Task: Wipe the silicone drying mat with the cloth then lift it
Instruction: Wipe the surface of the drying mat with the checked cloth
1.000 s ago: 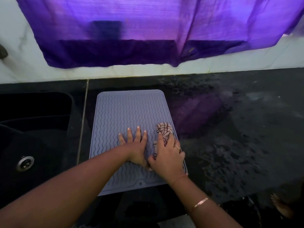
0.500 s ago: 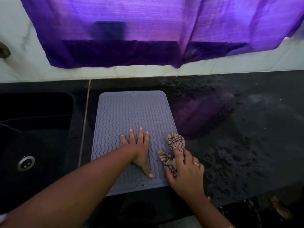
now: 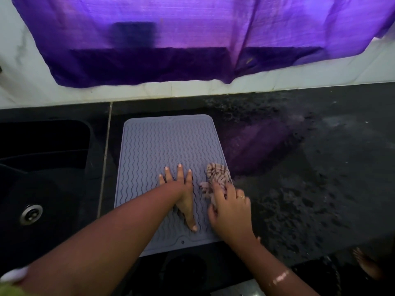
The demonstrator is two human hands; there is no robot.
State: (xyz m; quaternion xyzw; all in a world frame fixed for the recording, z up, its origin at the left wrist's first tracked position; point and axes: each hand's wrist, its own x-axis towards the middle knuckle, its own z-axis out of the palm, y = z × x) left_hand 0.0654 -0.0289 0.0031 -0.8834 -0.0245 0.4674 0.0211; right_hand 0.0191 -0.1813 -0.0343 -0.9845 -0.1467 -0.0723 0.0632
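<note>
**Two hands on a ribbed silicone mat, one pressing a cloth**

Head view, looking down at a kitchen counter. A grey-lilac silicone drying mat (image 3: 162, 150) lies flat on a glossy black speckled countertop (image 3: 310, 178). The mat is a rounded rectangle with raised wavy ridges running along its length and a small hole near its front edge.

The left hand (image 3: 181, 193) lies palm down on the mat's lower middle, fingers spread and straight, thumb stretched toward the front edge, gripping nothing.

The right hand (image 3: 229, 212) sits at the mat's right edge, its fingers curled loosely over a crumpled, soft cloth (image 3: 218, 177) with brown and pale stripes. The cloth is bunched into a lump on the mat's right border, just beside the left hand. A thin ring shows on one finger, and a bracelet glints on the wrist.

To the left, a dark matte sink (image 3: 44, 167) with a round metal drain adjoins the counter. Behind, a sheer purple curtain (image 3: 192, 39) hangs over a pale tiled wall.
</note>
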